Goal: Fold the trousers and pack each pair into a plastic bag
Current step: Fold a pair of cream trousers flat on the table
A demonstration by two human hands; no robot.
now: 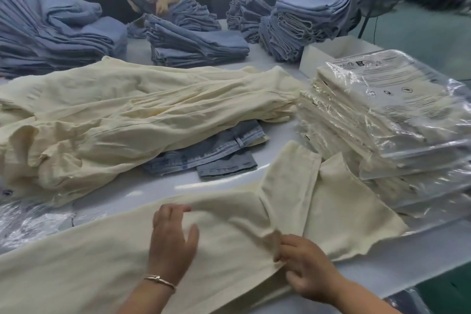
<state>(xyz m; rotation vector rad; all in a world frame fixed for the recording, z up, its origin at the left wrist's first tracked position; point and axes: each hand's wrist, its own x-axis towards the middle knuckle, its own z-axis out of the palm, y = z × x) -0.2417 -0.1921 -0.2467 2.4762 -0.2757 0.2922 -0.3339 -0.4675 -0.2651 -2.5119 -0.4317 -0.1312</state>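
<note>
Your left hand [172, 239] lies flat, fingers spread, on the cream trousers [102, 257] stretched across the near edge of the worktop [163, 186]. Your right hand [303, 265] pinches a gathered ridge of the same cloth just beside it, near what looks like the crotch, though the seam is hard to make out. The fabric looks soft, light and limp, so it will likely slump and crease; take it by the hems or waistband and smooth it flat before folding. Beyond lies a loose heap of cream trousers [127, 115] over a pair of blue jeans [216, 153]. To the right stands a stack of bagged trousers [395, 109], the plastic likely slippery. Farther back are piles of folded denim [193, 43].
</note>
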